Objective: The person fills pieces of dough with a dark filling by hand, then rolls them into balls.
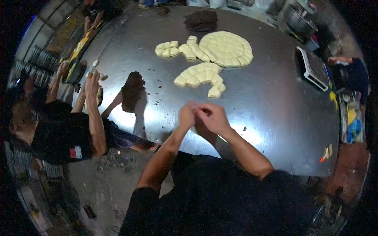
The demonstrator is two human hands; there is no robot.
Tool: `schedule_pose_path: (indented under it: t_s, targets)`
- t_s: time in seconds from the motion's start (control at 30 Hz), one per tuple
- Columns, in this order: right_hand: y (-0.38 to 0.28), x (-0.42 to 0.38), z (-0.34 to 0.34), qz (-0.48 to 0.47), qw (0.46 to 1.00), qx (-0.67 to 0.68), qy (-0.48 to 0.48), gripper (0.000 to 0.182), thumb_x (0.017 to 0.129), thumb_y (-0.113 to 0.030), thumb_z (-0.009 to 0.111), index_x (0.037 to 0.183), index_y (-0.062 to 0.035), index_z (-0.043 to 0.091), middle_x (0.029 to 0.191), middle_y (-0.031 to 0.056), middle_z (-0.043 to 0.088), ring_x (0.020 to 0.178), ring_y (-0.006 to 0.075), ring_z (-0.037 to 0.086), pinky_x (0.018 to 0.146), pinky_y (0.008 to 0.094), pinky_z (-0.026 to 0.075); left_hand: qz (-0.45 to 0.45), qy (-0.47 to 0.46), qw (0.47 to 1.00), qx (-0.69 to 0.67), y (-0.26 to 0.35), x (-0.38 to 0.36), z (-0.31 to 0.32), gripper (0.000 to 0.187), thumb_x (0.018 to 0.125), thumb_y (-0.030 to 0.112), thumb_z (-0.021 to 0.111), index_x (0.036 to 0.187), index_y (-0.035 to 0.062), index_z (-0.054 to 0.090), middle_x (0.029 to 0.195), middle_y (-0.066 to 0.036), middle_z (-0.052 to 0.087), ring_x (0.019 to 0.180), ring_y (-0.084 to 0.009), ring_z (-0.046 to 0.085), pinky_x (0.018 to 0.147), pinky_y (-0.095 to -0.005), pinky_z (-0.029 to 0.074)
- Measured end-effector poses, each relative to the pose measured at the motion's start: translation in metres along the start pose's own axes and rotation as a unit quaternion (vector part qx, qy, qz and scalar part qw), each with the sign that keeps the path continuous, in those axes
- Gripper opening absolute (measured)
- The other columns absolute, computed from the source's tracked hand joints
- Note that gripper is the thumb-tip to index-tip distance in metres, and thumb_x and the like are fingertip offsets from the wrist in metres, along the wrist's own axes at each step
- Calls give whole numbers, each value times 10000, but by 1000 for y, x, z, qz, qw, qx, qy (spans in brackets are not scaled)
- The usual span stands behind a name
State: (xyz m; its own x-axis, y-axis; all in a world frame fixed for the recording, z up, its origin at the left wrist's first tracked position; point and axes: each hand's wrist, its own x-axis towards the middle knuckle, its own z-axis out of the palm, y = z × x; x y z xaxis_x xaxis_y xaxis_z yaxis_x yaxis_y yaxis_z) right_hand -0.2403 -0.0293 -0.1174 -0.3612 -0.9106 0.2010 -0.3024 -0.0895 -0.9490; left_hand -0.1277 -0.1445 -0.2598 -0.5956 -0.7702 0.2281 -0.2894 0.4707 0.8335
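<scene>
My left hand (188, 115) and my right hand (215, 119) meet over the near middle of the metal table (275, 129). Fingers on both hands are drawn together, and whatever they hold is hidden and blurred. Just beyond them lies a curved strip of pale, portioned dough (199, 74). Farther back is a round slab of the same dough (226, 48), scored into pieces, with smaller dough chunks (167, 49) to its left. A dark brown crumbly mass (134, 91) sits left of my hands, with crumbs scattered beside it.
A co-worker (59, 129) works at the table's left edge, hands over small pale pieces. Another dark mass (201, 20) lies at the back. A white-edged scale (313, 69) stands at the right, a small scraper-like tool (327, 153) near the front right corner. Another person (350, 74) is at far right.
</scene>
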Motion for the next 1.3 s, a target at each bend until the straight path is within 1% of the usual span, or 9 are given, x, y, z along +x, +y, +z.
schedule_pose_path:
  t_s: [0.23,0.3,0.53,0.63,0.77,0.87,1.0,1.17,1.3]
  targets:
    - [18,-80,-60,52,986,-139,75,71,852,-45,639,891,-4,681,750,77,671,635,94,592,592,254,475,-21,-54,964,261,74,69,92,555,766,297,732,1256,118,541,1120,-166,558,1106,-386,511,849,-492,471]
    - [8,-98,-77,27,985,-148,89,76,836,-35,634,882,7,678,794,112,678,653,159,624,600,278,485,-30,-5,957,288,65,75,111,481,747,257,733,1178,125,563,1116,-132,558,1081,-372,526,843,-481,479]
    - [-11,-201,-167,55,974,-205,82,89,822,-36,648,893,8,675,789,148,658,695,256,662,631,326,518,-183,-153,947,217,51,42,32,350,723,360,585,771,20,655,746,-221,659,765,-414,653,701,-494,518]
    - [-14,-220,-183,139,960,-232,75,107,827,-49,642,904,15,680,807,131,677,690,202,660,602,293,510,-275,-125,952,-55,43,-34,5,64,724,117,626,716,57,605,639,-93,604,605,-187,587,582,-338,476]
    - [-13,-194,-157,246,962,-68,102,341,903,-136,614,1221,-19,572,921,169,686,768,211,687,699,331,567,-240,-205,923,-219,109,-81,-6,299,727,-8,599,1007,57,517,880,-86,598,801,-161,566,676,-305,458]
    - [-15,-164,-132,196,980,5,-9,593,911,-177,621,1429,-65,356,1145,178,629,896,216,673,767,320,536,-176,-246,919,-252,169,-86,1,473,727,-15,597,1183,68,502,937,-93,594,884,-189,577,773,-318,474]
    - [-15,-140,-121,62,998,3,1,420,888,-126,645,1279,-33,521,1047,126,649,865,177,642,771,301,514,-79,-278,936,-201,242,-66,-8,742,716,-33,596,1416,120,402,947,-81,596,933,-207,587,870,-339,479]
    - [-69,-122,-135,13,997,-18,69,184,803,-49,719,973,-4,665,895,67,629,798,121,598,679,253,467,-212,-219,939,-160,190,-59,-12,270,680,4,526,873,-48,707,827,-84,642,753,-168,588,668,-269,452]
    - [-103,-105,-141,-98,985,7,145,230,807,-80,673,1023,-10,639,979,120,615,864,191,615,730,293,492,-36,-32,998,34,107,-74,2,438,756,71,549,1188,49,619,1009,-163,648,897,-335,598,835,-408,480]
